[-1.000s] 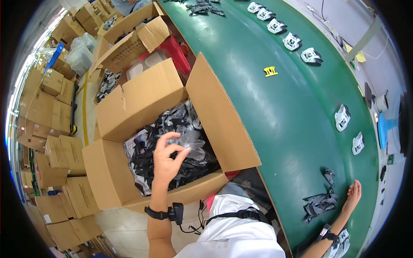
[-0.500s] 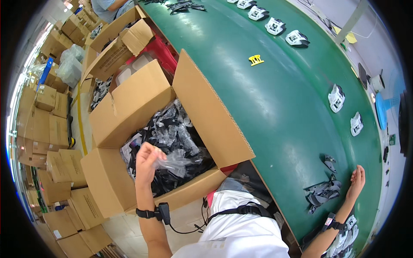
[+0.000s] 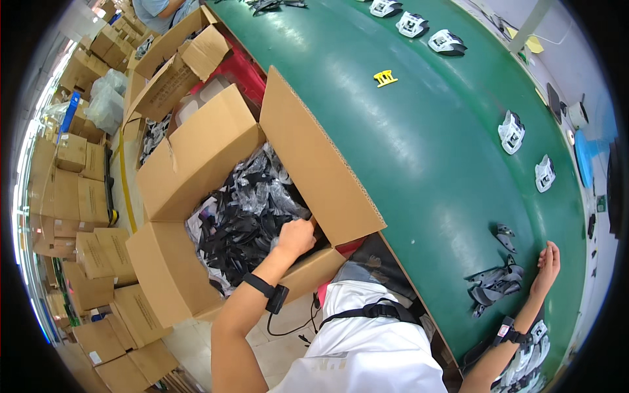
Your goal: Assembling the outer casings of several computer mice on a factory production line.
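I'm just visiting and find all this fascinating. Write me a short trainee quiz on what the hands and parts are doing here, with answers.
1. True or false: the left hand is at the open box.

2. What colour is the small piece lying apart from the white parts on the bench?
A. Red
B. Yellow
C. Blue

3. Fill in: the pile of grey parts on the bench lies nearer the ____ hand.

Key:
1. True
2. B
3. right (the right hand)

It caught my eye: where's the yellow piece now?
The yellow piece lies on the green tabletop near the head view's top, right of centre, below the upper white parts.
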### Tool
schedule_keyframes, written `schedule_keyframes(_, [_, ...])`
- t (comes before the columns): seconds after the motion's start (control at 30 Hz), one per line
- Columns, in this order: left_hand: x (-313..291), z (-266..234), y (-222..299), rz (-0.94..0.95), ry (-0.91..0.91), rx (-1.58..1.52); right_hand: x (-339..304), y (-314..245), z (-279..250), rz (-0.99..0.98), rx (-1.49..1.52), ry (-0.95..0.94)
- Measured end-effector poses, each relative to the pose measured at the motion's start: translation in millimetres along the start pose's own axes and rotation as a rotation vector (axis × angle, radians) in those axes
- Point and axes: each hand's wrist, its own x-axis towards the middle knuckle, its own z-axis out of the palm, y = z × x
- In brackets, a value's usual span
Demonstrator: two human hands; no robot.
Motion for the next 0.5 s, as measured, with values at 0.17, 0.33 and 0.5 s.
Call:
schedule_keyframes(0.17, [-4.0,5.6,-7.5,0.036,0.272,-0.104,-4.7,-1.5,3.7,-0.053,-0.025,-0.028])
schedule_keyframes(0.33, [-44.4,-26.8,-24.3,-0.100,0.408,-1.205,-5.0,4.8,-4.3,-0.002,0.035,-0.002])
schedule_keyframes(0.5, [-82.5,-45.5,-55.5,-0.299,0.572,-1.562,-2.4,3.5,-7.5,0.025,0.064,-0.019])
